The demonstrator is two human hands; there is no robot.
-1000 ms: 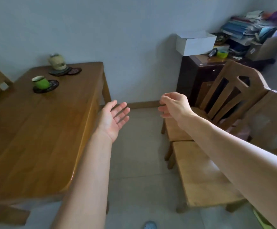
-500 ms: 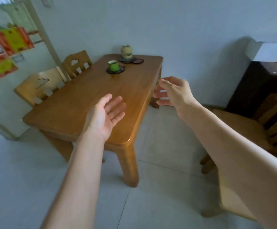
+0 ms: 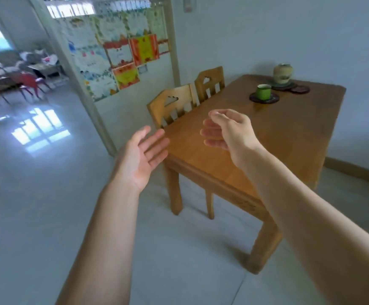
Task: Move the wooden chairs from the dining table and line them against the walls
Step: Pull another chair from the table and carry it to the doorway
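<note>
Two wooden chairs are tucked in at the far side of the wooden dining table (image 3: 284, 137). The nearer chair (image 3: 172, 104) shows its carved backrest above the table edge; the second chair (image 3: 210, 83) stands behind it. My left hand (image 3: 141, 157) is held out palm up, fingers apart, at the table's near left corner, just short of the nearer chair. Over the tabletop hovers my right hand (image 3: 227, 130), fingers loosely curled and holding nothing. Neither hand touches a chair.
A green cup (image 3: 263, 91) on a dark coaster and a ceramic jar (image 3: 282, 73) stand at the table's far end. A partition (image 3: 113, 62) covered with colourful papers rises behind the chairs. Tiled floor (image 3: 36, 194) spreads left toward another room with furniture.
My view has swung left: the two chairs by the right wall and the dark cabinet have left the frame, and the chairs behind the table have come closer. Both hands stay empty.
</note>
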